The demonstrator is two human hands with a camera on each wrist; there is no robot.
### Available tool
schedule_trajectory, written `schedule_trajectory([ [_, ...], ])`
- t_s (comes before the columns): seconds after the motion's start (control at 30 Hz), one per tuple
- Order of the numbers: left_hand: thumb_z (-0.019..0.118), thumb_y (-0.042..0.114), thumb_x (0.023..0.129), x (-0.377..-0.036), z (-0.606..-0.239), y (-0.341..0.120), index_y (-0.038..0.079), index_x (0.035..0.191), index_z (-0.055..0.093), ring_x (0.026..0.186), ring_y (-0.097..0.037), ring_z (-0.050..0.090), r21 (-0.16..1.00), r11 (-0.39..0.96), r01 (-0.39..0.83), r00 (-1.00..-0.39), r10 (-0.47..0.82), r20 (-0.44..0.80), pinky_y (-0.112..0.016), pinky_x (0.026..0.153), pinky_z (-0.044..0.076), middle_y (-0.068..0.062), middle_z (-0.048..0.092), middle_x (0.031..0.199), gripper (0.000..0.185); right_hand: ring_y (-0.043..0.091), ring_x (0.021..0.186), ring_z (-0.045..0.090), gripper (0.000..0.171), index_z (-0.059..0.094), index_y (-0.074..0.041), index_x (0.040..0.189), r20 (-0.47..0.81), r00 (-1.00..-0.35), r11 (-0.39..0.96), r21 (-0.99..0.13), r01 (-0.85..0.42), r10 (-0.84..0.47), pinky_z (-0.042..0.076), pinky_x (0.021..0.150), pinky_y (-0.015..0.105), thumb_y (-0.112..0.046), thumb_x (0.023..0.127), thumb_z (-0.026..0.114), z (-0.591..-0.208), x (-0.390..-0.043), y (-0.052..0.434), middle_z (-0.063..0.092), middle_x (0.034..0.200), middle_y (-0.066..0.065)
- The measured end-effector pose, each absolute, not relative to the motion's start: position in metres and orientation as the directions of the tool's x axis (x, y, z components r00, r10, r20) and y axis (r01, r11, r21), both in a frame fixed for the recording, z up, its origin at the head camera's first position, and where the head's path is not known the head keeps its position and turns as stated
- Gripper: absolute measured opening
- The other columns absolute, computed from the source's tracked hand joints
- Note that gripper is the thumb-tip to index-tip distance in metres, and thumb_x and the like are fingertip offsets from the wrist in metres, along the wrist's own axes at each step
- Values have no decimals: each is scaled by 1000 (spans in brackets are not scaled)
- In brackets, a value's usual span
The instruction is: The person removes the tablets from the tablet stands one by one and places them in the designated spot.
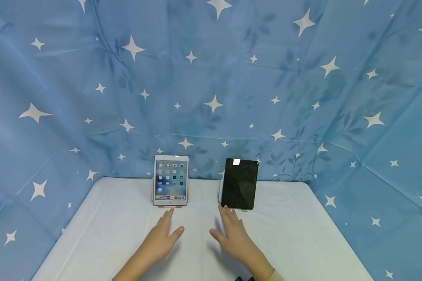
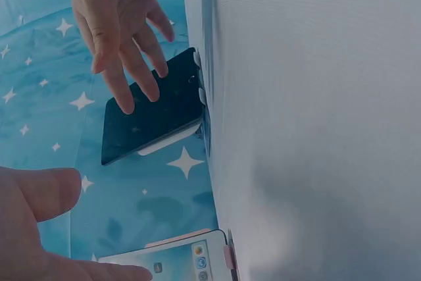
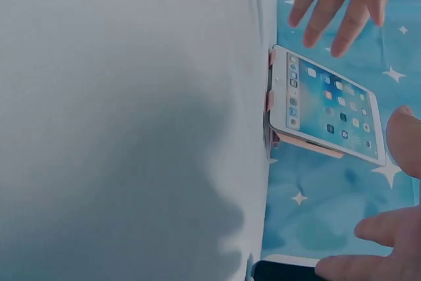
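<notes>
A white tablet (image 1: 171, 180) with a lit screen of app icons leans on a pink stand (image 1: 188, 189) at the back of the table. To its right a black tablet (image 1: 239, 183) with a dark screen leans on a white stand (image 1: 220, 191), turned slightly. My left hand (image 1: 160, 239) is held over the table in front of the white tablet, fingers stretched and thumb apart, holding nothing. In front of the black tablet, my right hand (image 1: 235, 237) has its fingers extended and thumb spread, also holding nothing. The left wrist view shows the right hand (image 2: 125, 31) overlapping the black tablet.
White cloth covers the table (image 1: 285, 238). A blue curtain (image 1: 211, 78) with white stars hangs behind it and along both sides. A small dark object (image 1: 244, 278) shows at the bottom edge near the right forearm.
</notes>
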State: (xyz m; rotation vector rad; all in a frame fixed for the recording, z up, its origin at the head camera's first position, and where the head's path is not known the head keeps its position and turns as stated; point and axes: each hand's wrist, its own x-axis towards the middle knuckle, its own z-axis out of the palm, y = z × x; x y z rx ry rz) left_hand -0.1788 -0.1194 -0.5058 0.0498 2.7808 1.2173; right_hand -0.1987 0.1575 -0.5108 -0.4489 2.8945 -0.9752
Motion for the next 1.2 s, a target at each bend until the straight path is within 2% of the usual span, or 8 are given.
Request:
schedule_trajectory([
  [0.17,68,39,105,-183,-506,-123,7,166,39,150,-55,45,756,653,-37,-997,30,-75,-75,121,39,-28,46,165,74,47,163,30,82,31,-10,170,34,-959,701,-675,-230,-282,30,129,71,-47,106,67,-515,-207,158,33,175,20],
  [0.33,72,23,103,-187,-507,-127,13,161,49,146,-51,53,795,606,-27,-999,6,-38,-68,116,48,-23,53,162,64,47,155,43,80,39,-7,166,17,-972,624,-765,-163,-233,38,126,68,-51,106,66,-515,-214,158,46,168,20],
  [0.47,71,14,103,-190,-512,-131,8,156,54,145,-45,57,861,508,-9,-1000,2,-12,-56,114,54,-19,57,160,56,49,151,49,77,41,-5,164,6,-972,546,-826,-137,-235,42,123,66,-50,106,65,-518,-220,158,50,165,22],
  [0.6,68,10,104,-195,-513,-136,3,152,56,142,-43,61,908,418,-20,-1000,-13,-16,-50,113,56,-22,61,154,50,48,148,53,73,42,-2,163,-1,-972,443,-890,-107,-236,50,118,61,-45,108,65,-519,-228,158,53,162,25],
  [0.73,65,8,105,-200,-513,-141,1,151,57,138,-43,64,935,352,-45,-999,-34,-35,-45,108,61,-23,63,151,47,47,150,51,69,38,-1,164,-61,-966,256,-967,-6,-252,58,109,58,-35,110,64,-519,-235,156,50,162,28],
  [0.87,63,8,106,-205,-513,-147,1,150,57,133,-40,68,955,288,-71,-996,-68,-54,-39,100,65,-22,65,149,45,47,154,45,69,35,-1,166,-101,-952,111,-991,72,-289,59,107,59,-30,110,64,-515,-242,151,47,165,29],
  [1.0,61,7,107,-212,-512,-154,-1,150,57,132,-40,69,965,253,-65,-995,-84,-45,-35,94,67,-24,65,148,44,48,154,45,64,36,-2,165,-103,-943,48,-995,93,-316,58,110,59,-25,112,62,-511,-249,144,46,165,29],
  [1.2,63,9,108,-221,-506,-164,0,152,56,134,-39,67,972,221,-86,-993,-102,-65,-34,93,67,-23,65,148,45,47,150,50,55,40,-4,164,-103,-943,14,-994,104,-315,58,111,56,-16,113,58,-507,-258,135,48,164,28],
])
